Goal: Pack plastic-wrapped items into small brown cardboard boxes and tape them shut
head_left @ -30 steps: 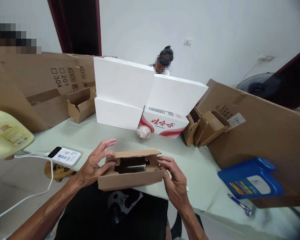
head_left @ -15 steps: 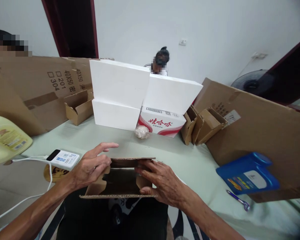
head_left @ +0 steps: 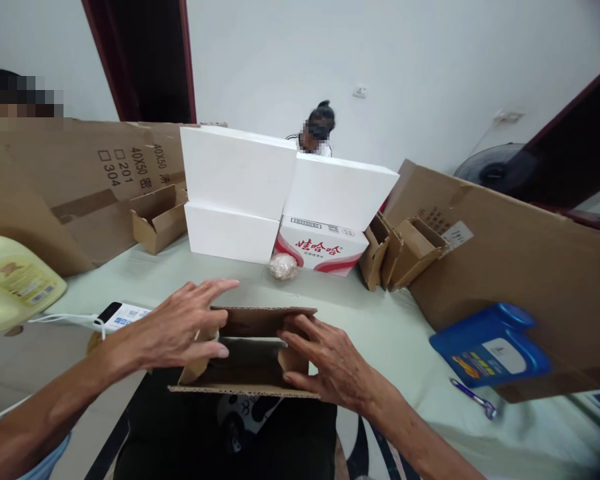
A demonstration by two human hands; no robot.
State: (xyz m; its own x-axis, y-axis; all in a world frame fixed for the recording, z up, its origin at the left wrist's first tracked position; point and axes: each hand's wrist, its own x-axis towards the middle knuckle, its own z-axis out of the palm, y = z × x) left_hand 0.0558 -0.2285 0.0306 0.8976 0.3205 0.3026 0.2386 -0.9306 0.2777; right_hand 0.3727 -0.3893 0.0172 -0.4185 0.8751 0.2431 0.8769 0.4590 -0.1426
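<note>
Pale wall rises behind a table draped in green cloth, where a left carton and a right carton flank stacked white boxes. Yellow jug and blue bottle sit nearer. At the near edge, an open cardboard box lies between the hands: left hand spread at one end, contact unclear; right hand, fingers and thumb parted, touching the other, grip uncertain. Rough corrugated edges line the box; beyond is a crinkly wrapped lump.
</note>
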